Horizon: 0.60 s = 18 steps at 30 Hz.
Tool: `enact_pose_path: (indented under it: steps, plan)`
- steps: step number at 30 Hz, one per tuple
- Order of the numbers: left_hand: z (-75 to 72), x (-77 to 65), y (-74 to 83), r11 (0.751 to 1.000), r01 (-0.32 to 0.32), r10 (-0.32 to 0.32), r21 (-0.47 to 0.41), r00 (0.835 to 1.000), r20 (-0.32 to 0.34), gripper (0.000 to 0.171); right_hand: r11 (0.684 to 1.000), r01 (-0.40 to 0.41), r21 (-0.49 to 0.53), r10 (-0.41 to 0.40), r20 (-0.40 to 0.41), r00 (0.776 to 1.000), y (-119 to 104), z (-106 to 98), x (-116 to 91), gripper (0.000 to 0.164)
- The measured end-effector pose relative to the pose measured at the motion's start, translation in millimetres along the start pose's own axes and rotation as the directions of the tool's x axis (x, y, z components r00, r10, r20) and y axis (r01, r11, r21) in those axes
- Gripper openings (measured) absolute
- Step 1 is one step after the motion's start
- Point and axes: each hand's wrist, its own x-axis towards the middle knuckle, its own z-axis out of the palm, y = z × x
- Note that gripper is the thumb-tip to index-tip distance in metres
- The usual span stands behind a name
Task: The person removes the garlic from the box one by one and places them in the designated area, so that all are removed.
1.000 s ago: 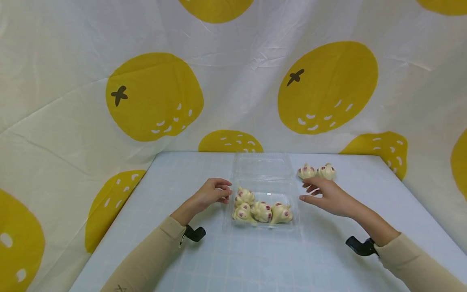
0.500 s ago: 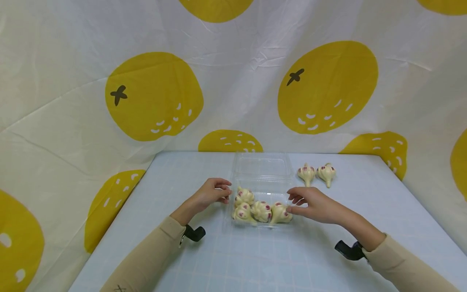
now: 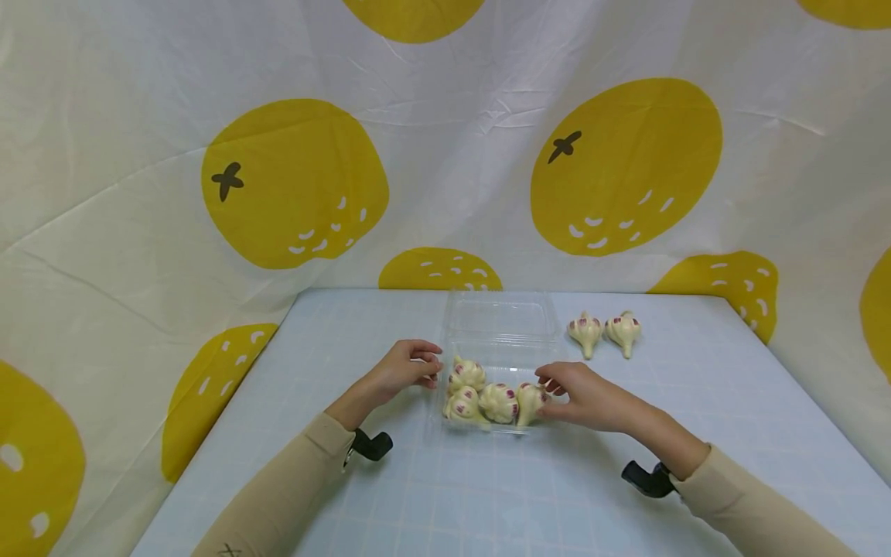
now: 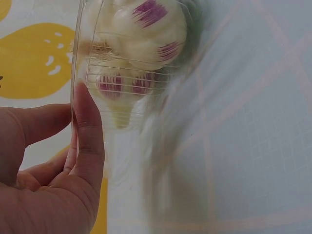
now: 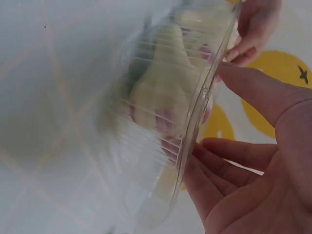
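Observation:
A clear plastic box [image 3: 550,350] lies on the table with its lid folded back. Inside it sit several cream garlic bulbs with purple patches, among them a left bulb [image 3: 467,374] and a middle bulb [image 3: 499,403]. At its left side my left hand [image 3: 409,365] pinches the rim [image 4: 75,58] between thumb and fingers. My right hand [image 3: 585,396] reaches over the right side. Its thumb [image 5: 258,87] and fingers hold the rightmost garlic bulb [image 3: 530,401] from either side, hiding part of it. In the right wrist view the fingertips lie behind the rim.
Two more garlic bulbs, one [image 3: 585,333] beside the other [image 3: 623,331], lie behind and right of the box. The table [image 3: 445,503] has a pale blue checked cover. Behind it hangs a white cloth [image 3: 452,155] with yellow fruit prints.
The right hand has come from in front of the two loose bulbs, leftward and nearer, to the rightmost bulb in the box. My left hand stays at the box's left side.

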Motion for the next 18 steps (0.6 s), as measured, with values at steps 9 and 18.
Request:
enact_pose_path:
  steps: [9, 18]
  plan:
    - [0.0, 1.6, 0.2, 1.0, 0.006, -0.006, -0.006, 1.0, -0.007, 0.041, 0.999, -0.031, -0.032, 0.029, -0.044, 0.999, 1.4, 7.9, 6.0, 0.057]
    - [1.0, -0.4, 1.9, 1.0, 0.005, -0.005, -0.008, 1.0, -0.002, 0.042, 0.997, -0.032, -0.07, 0.026, -0.082, 0.996, 6.5, 15.4, 9.7, 0.054]
